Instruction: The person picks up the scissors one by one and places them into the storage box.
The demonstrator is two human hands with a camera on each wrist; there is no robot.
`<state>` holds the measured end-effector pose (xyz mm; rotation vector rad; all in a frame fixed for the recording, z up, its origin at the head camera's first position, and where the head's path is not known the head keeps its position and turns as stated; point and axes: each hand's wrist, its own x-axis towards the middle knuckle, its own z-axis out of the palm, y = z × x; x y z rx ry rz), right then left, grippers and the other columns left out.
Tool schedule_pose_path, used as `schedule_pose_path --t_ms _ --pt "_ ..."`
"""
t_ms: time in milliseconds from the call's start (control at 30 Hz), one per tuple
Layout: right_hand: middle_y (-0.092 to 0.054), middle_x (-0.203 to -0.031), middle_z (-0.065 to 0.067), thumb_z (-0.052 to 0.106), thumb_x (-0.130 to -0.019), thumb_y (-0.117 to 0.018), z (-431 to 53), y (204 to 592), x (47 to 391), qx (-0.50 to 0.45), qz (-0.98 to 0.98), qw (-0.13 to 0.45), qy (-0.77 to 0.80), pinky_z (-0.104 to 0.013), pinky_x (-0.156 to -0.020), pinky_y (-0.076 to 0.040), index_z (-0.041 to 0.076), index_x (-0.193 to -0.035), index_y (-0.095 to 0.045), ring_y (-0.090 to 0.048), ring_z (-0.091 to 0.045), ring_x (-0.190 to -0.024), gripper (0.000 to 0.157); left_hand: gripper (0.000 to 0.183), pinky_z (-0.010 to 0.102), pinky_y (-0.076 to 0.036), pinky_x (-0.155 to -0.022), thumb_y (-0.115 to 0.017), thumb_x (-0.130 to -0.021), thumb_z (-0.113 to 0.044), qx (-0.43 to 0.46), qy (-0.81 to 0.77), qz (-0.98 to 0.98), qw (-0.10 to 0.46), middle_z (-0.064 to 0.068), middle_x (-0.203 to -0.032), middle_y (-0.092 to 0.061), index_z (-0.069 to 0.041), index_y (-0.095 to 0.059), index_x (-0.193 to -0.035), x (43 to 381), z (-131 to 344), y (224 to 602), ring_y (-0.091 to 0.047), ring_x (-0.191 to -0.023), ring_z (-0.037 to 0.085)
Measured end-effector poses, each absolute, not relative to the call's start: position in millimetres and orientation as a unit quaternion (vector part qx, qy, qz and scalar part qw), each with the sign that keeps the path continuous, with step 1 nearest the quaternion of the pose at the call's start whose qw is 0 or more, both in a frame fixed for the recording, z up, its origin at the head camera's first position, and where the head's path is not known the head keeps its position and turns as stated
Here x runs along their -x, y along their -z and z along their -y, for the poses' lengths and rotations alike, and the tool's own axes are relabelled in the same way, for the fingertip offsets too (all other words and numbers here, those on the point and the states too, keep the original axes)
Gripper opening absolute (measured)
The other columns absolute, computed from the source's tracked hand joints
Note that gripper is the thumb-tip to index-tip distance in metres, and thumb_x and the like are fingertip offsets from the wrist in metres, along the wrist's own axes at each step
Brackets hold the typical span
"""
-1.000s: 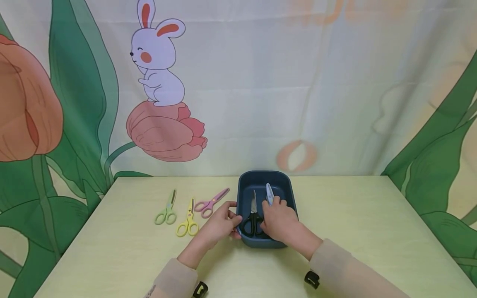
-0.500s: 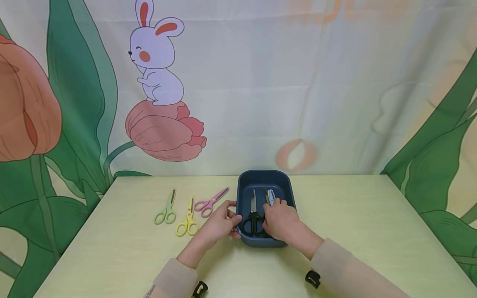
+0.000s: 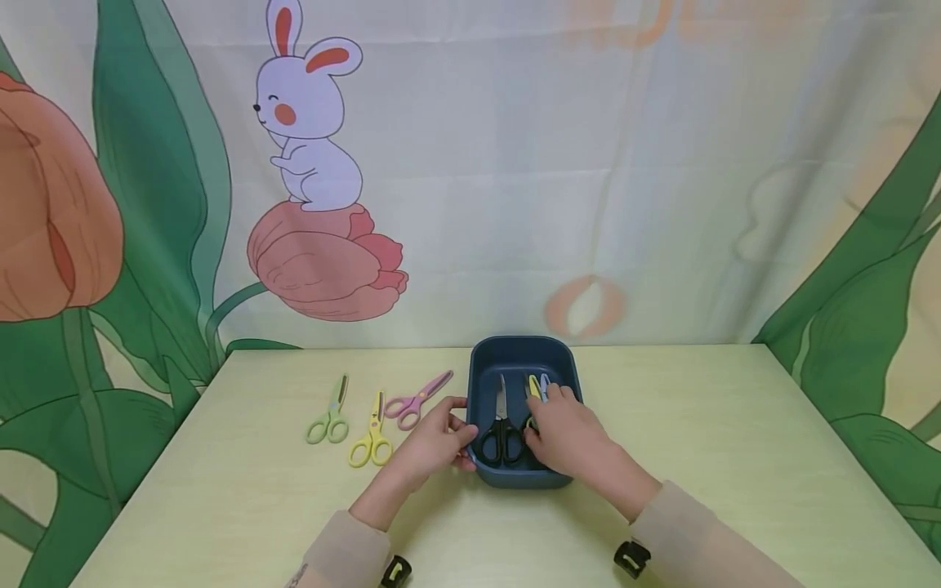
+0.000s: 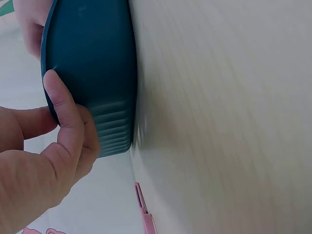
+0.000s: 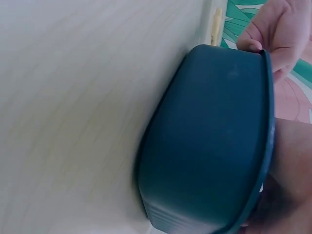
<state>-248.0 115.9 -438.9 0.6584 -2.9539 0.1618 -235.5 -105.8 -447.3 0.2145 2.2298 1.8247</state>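
Note:
A dark blue rectangular box (image 3: 518,347) stands near the table's far edge. My left hand (image 3: 434,437) grips its left wall; in the left wrist view the fingers (image 4: 68,117) lie along the outer wall. Inside the box lies a pair of black-handled scissors (image 3: 502,437), blades pointing away. Beside it my right hand (image 3: 569,433) reaches in with bent fingers, holding scissors of which a yellow tip (image 3: 534,386) and a blue tip (image 3: 545,385) stick out past the fingers. The right fingertips are mostly hidden in the box.
Left of the box, light green scissors (image 3: 328,416), yellow scissors (image 3: 371,437) and pink scissors (image 3: 417,400) lie on the pale wooden table (image 3: 698,425). Behind the table hangs a cloth (image 3: 478,180) printed with a rabbit and tulips.
My right hand has shifted slightly right inside the box. The blue tip has dropped nearer the hand, and a yellow tip now shows beside it. My left hand has kept its grip.

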Motion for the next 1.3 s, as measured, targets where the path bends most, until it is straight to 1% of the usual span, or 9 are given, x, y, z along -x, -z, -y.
schedule_pose_path --t_ms 200,300,400,500,600,867,1000,1133,1300 --pt "-0.058 -0.127 -0.025 0.022 -0.095 -0.072 -129.6 434.8 242.4 -0.253 0.956 0.121 -0.084 -0.048 -0.086 -0.056 0.002 -0.121 -0.069 -0.056 -0.038 -0.112 0.033 0.049 0.041 -0.062 -0.065 -0.056 -0.103 0.002 -0.072 -0.629 -0.764 0.124 0.015 -0.094 -0.052 0.008 -0.037 -0.148 234.7 105.8 447.1 -0.061 -0.057 0.019" --pt "-0.060 -0.118 -0.020 0.018 -0.093 -0.074 -137.3 432.8 241.2 -0.257 0.948 0.150 -0.112 -0.045 -0.081 -0.056 0.002 -0.113 -0.069 -0.057 -0.034 -0.104 0.026 0.049 0.041 -0.062 -0.065 -0.056 -0.103 0.003 -0.074 -0.630 -0.763 0.124 0.015 -0.093 -0.052 0.009 -0.037 -0.148 234.7 105.5 447.1 -0.061 -0.057 0.019" --pt "-0.060 -0.103 -0.011 0.015 -0.092 -0.074 -146.0 432.2 241.2 -0.254 0.939 0.171 -0.154 -0.037 -0.069 -0.054 0.005 -0.105 -0.070 -0.056 -0.025 -0.089 0.017 0.049 0.041 -0.062 -0.064 -0.056 -0.103 0.003 -0.074 -0.632 -0.762 0.124 0.015 -0.093 -0.053 0.009 -0.037 -0.148 235.1 105.3 447.6 -0.061 -0.057 0.018" --pt "-0.058 -0.090 -0.003 0.013 -0.093 -0.072 -154.7 431.5 242.8 -0.244 0.930 0.174 -0.213 -0.031 -0.061 -0.049 0.008 -0.099 -0.069 -0.054 -0.017 -0.077 0.009 0.049 0.040 -0.062 -0.063 -0.056 -0.103 0.004 -0.073 -0.632 -0.762 0.123 0.014 -0.093 -0.052 0.009 -0.037 -0.148 235.5 105.1 448.0 -0.061 -0.057 0.018" --pt "-0.058 -0.084 0.003 0.013 -0.094 -0.071 -163.1 432.6 246.7 -0.223 0.922 0.171 -0.265 -0.030 -0.062 -0.049 0.009 -0.099 -0.069 -0.054 -0.013 -0.071 0.006 0.049 0.040 -0.061 -0.063 -0.056 -0.103 0.004 -0.074 -0.633 -0.761 0.123 0.014 -0.093 -0.052 0.009 -0.037 -0.147 235.4 104.8 447.8 -0.061 -0.057 0.018" --pt "-0.055 -0.079 0.001 0.010 -0.095 -0.068 -180.4 439.0 252.5 -0.175 0.906 0.156 -0.351 -0.031 -0.058 -0.045 0.004 -0.110 -0.065 -0.051 -0.015 -0.064 0.016 0.050 0.041 -0.062 -0.065 -0.058 -0.103 0.002 -0.065 -0.633 -0.761 0.126 0.014 -0.095 -0.050 0.007 -0.037 -0.148 234.2 104.0 445.4 -0.060 -0.058 0.018" --pt "-0.055 -0.086 -0.004 0.009 -0.095 -0.067 -184.3 442.0 252.1 -0.157 0.903 0.129 -0.378 -0.031 -0.061 -0.047 -0.002 -0.121 -0.061 -0.053 -0.015 -0.065 0.029 0.050 0.040 -0.062 -0.064 -0.057 -0.103 0.003 -0.065 -0.634 -0.761 0.125 0.014 -0.095 -0.050 0.007 -0.038 -0.148 234.4 104.1 445.7 -0.059 -0.058 0.018" --pt "-0.056 -0.098 -0.013 0.009 -0.100 -0.061 -186.7 445.0 251.8 -0.134 0.888 0.046 -0.437 -0.033 -0.055 -0.055 -0.012 -0.139 -0.048 -0.058 -0.017 -0.061 0.046 0.049 0.040 -0.062 -0.064 -0.057 -0.103 0.003 -0.062 -0.634 -0.760 0.124 0.014 -0.095 -0.050 0.007 -0.038 -0.148 235.1 104.2 446.3 -0.059 -0.058 0.018" --pt "-0.056 -0.104 -0.017 0.007 -0.103 -0.052 -188.5 447.2 252.4 -0.102 0.861 -0.021 -0.498 -0.041 -0.053 -0.059 -0.013 -0.144 -0.043 -0.063 -0.021 -0.059 0.046 0.050 0.039 -0.062 -0.063 -0.057 -0.103 0.003 -0.059 -0.632 -0.762 0.125 0.014 -0.095 -0.049 0.007 -0.038 -0.148 235.9 103.8 446.1 -0.059 -0.058 0.018"
